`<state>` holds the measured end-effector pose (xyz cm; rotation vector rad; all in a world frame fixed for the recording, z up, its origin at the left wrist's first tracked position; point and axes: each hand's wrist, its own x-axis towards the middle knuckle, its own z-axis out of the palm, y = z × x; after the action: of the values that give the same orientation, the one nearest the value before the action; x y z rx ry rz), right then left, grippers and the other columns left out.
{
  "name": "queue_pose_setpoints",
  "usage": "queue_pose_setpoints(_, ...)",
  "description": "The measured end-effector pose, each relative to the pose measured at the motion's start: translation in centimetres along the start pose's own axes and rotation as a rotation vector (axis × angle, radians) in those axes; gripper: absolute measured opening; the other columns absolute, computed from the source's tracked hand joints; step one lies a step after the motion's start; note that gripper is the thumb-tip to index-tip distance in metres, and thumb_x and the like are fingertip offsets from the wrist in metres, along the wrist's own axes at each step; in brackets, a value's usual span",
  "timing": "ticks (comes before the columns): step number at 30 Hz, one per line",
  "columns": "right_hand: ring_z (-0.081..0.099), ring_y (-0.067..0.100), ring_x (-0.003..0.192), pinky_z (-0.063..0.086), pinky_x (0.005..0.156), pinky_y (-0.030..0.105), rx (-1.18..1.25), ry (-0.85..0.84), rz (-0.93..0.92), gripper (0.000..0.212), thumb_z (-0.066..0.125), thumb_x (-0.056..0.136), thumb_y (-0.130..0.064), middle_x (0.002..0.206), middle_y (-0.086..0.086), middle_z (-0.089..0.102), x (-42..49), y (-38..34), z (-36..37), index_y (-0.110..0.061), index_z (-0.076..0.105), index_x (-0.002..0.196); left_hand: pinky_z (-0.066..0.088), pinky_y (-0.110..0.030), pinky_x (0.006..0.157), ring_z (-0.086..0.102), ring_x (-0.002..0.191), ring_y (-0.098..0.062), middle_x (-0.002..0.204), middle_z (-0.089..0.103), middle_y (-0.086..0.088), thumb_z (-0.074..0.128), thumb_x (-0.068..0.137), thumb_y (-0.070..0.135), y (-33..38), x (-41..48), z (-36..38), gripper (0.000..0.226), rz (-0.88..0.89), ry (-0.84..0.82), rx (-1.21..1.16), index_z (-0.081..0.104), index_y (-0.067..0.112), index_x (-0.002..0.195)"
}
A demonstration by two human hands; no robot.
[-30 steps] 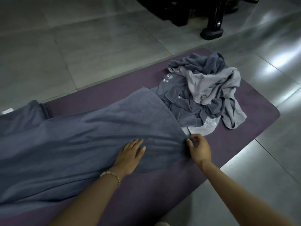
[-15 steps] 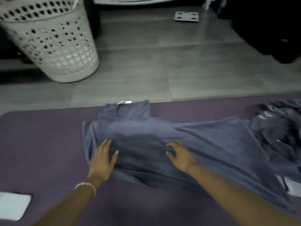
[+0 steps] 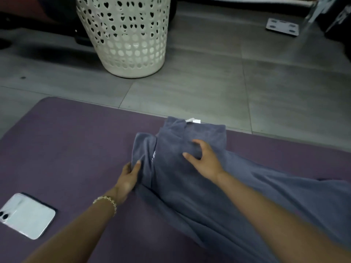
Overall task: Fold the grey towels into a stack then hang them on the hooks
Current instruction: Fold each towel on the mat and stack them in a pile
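A dark grey towel (image 3: pixel 190 190) lies spread lengthwise on a purple mat (image 3: pixel 66 149), running off to the right; a white label (image 3: pixel 193 120) shows at its far end. My left hand (image 3: pixel 129 177) holds the towel's left edge, thumb on top of the cloth. My right hand (image 3: pixel 204 160) rests on the towel near its far end, fingers arched and thumb spread, with nothing held. The other towels and the hooks are out of view.
A white perforated laundry basket (image 3: pixel 129 44) stands on the grey tiled floor beyond the mat. A white phone (image 3: pixel 26 215) lies on the mat at the near left. A flat white scale (image 3: pixel 283 26) sits on the floor at the far right.
The view has swung left, away from the towel pile. Both hands slid left along the towel to its far end, and my left hand went from lying flat to holding the edge.
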<state>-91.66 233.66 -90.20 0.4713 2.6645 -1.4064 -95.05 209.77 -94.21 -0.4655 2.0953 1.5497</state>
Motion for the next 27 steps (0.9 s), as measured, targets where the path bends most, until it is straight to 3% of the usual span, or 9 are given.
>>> queue_pose_setpoints(3,0.047,0.012,0.123,0.037,0.108,0.031,0.053,-0.038,0.042,0.065,0.069,0.08,-0.046,0.132,-0.005,0.05,3.8,-1.6,0.5,-0.021,0.043,0.134,0.053,-0.027,0.077,0.066,0.097,-0.016,0.114,0.067,-0.006,0.06,0.086,0.051,1.0,2.2,0.3,0.054,0.003,-0.026,-0.158,0.057,0.009,0.12)
queue_pose_setpoints(7,0.055,0.013,0.107,0.044,0.098,0.031,0.001,-0.131,0.1,0.068,0.069,0.075,-0.056,0.108,-0.008,0.056,5.9,-3.5,2.0,-0.019,0.048,0.128,0.052,-0.022,0.061,0.067,0.084,-0.015,0.096,0.07,-0.006,0.064,0.087,0.04,2.0,3.0,0.6,0.034,-0.036,0.025,-0.282,0.063,0.01,0.102)
queue_pose_setpoints(14,0.058,0.011,0.081,0.043,0.067,0.022,-0.212,-0.254,0.042,0.045,0.069,0.08,-0.049,0.089,-0.003,0.061,5.8,-6.4,1.9,-0.008,0.066,0.099,0.053,-0.019,0.064,0.07,0.084,-0.008,0.092,0.074,0.003,0.061,0.085,0.049,3.1,1.6,-2.2,0.034,0.033,-0.002,-0.356,0.068,0.018,0.097)
queue_pose_setpoints(17,0.057,0.006,0.064,0.043,0.06,0.014,0.019,-0.335,0.078,0.035,0.067,0.085,-0.041,0.07,-0.006,0.064,4.8,-8.4,1.2,-0.008,0.066,0.075,0.053,-0.026,0.078,0.069,0.092,-0.012,0.098,0.074,0.001,0.053,0.089,0.054,2.7,0.6,-4.4,0.041,0.067,0.022,-0.425,0.066,0.017,0.102)
queue_pose_setpoints(19,0.063,0.006,0.074,0.05,0.072,0.012,0.205,-0.394,0.108,0.027,0.061,0.092,-0.031,0.081,-0.009,0.07,4.2,-10.2,0.6,-0.007,0.07,0.084,0.051,-0.026,0.08,0.068,0.094,-0.012,0.098,0.073,0.001,0.049,0.092,0.051,2.5,-0.4,-6.1,0.039,0.093,0.061,-0.45,0.064,0.016,0.102)
queue_pose_setpoints(21,0.066,0.022,0.093,0.051,0.093,0.03,0.365,-0.493,0.209,0.026,0.056,0.095,-0.022,0.105,0.009,0.071,3.8,-12.0,0.1,-0.001,0.067,0.104,0.05,-0.025,0.08,0.067,0.095,-0.012,0.1,0.071,0.0,0.047,0.095,0.044,1.9,-1.2,-8.1,0.031,0.121,0.114,-0.476,0.063,0.017,0.098)
queue_pose_setpoints(23,0.065,0.023,0.091,0.05,0.093,0.035,0.31,-0.571,0.222,0.024,0.062,0.091,-0.023,0.102,0.013,0.071,3.1,-13.5,-0.3,-0.004,0.066,0.104,0.049,-0.027,0.077,0.066,0.092,-0.016,0.099,0.07,-0.005,0.047,0.097,0.04,1.8,-2.3,-10.0,0.031,0.131,0.156,-0.516,0.062,0.014,0.094)
queue_pose_setpoints(25,0.064,0.017,0.082,0.052,0.083,0.03,0.277,-0.481,0.135,0.013,0.07,0.084,-0.022,0.088,0.006,0.071,3.0,-14.3,-0.1,-0.01,0.068,0.09,0.049,-0.027,0.072,0.065,0.085,-0.015,0.091,0.069,-0.005,0.044,0.098,0.042,1.8,-3.3,-11.9,0.035,0.126,0.205,-0.524,0.061,0.012,0.094)
queue_pose_setpoints(27,0.06,0.011,0.073,0.048,0.072,0.02,0.293,-0.241,0.007,0.007,0.072,0.082,-0.018,0.078,-0.001,0.067,3.4,-14.7,0.6,-0.017,0.066,0.08,0.049,-0.03,0.08,0.065,0.089,-0.017,0.095,0.068,-0.006,0.038,0.099,0.046,0.7,-3.9,-13.8,0.04,0.127,0.249,-0.561,0.057,0.011,0.106)
